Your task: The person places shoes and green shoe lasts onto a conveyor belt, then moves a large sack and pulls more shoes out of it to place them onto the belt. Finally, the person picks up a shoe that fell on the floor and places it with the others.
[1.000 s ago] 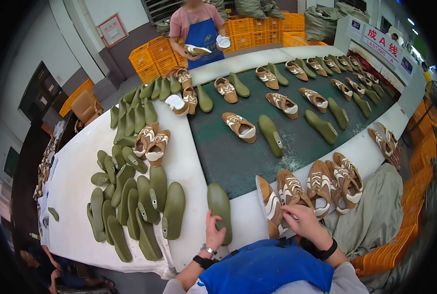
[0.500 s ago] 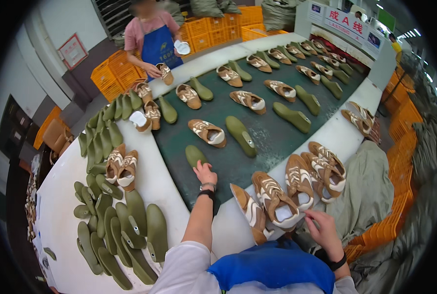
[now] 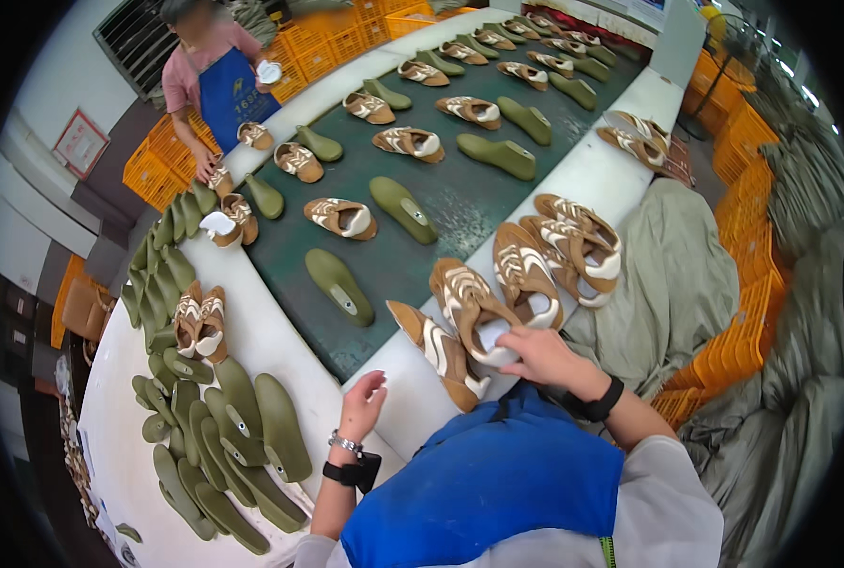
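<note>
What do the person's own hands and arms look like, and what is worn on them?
Both hands, left and right, are gloveless. The left wrist has a silver-coloured bracelet and a black band with a boxy piece; the right has a black wristband. The pale grey sleeves leave the forearms bare.

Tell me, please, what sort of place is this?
Most likely a shoe factory: brown-and-white shoes and green foot-shaped forms lie in rows on a long dark surface, and orange crates are stacked nearby.

pale wall, dark lower band | red-framed sign | slatted window | brown chair
</note>
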Demonstrator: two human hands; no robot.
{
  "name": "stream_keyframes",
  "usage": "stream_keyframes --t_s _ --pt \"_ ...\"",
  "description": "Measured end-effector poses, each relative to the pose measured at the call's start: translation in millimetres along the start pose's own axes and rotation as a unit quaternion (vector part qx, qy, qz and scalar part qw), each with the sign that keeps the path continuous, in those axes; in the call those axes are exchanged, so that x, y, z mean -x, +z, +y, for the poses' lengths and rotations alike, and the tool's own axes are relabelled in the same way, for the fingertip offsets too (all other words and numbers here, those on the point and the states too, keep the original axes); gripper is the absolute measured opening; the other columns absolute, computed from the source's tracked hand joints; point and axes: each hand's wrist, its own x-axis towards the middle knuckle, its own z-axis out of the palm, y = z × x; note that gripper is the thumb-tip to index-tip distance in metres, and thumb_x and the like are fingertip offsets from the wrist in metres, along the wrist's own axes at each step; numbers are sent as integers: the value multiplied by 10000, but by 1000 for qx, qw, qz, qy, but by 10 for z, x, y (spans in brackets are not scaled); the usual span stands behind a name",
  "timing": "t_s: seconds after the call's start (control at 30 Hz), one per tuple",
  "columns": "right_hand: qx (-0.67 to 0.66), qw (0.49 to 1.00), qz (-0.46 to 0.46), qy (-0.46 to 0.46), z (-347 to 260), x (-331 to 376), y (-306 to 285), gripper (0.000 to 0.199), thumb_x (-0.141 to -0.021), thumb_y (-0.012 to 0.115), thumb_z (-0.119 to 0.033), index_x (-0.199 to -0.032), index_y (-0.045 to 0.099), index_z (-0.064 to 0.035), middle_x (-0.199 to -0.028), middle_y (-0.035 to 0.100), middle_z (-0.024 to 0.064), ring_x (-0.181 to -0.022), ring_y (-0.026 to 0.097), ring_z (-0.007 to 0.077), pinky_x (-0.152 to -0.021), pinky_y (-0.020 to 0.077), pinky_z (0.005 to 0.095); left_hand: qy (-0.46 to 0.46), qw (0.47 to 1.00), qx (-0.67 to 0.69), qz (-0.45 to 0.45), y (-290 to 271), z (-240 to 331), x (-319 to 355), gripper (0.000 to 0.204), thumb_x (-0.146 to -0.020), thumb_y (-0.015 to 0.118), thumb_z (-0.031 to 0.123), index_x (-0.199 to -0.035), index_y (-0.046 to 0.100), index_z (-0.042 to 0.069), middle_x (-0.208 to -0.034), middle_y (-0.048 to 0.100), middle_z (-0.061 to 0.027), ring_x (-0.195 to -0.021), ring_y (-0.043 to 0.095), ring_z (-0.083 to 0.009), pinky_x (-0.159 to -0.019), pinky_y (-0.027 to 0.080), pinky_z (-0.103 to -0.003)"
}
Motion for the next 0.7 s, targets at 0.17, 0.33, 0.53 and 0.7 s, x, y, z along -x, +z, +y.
stream_keyframes --t_s 0.17,0.33,0.53,0.7 --pt "-92 992 71 -56 -387 -211 -116 403 -692 700 -237 -1041 537 -117 -911 566 87 -752 598 287 -622 491 363 104 994 36 5 394 992 212 614 -766 638 63 -1311 356 53 -1245 478 -152 -1120 498 -237 -899 434 -319" --pt "-130 971 115 -164 -805 -421 43 439 -718 638 -108 -1140 518 -125 -1036 548 81 -821 603 279 -659 510 353 153 965 192 92 469 1245 -43 887 -727 691 118 -1397 112 62 -1338 315 -157 -1204 365 -244 -990 332 -331" --pt "-145 975 128 -112 -714 -471 -88 466 -738 614 -65 -1188 506 -120 -1133 522 101 -925 573 280 -727 498 339 23 875 445 192 -216 780 -195 785 -808 593 122 -1405 86 171 -1330 324 -96 -1173 404 -237 -900 445 -392" --pt "-128 979 148 -63 -425 -291 -98 334 -747 613 -64 -1078 572 -77 -1089 551 117 -873 588 286 -710 496 332 -26 874 388 291 -643 60 -692 789 -808 607 139 -1402 90 166 -1329 313 -103 -1172 394 -240 -924 422 -381"
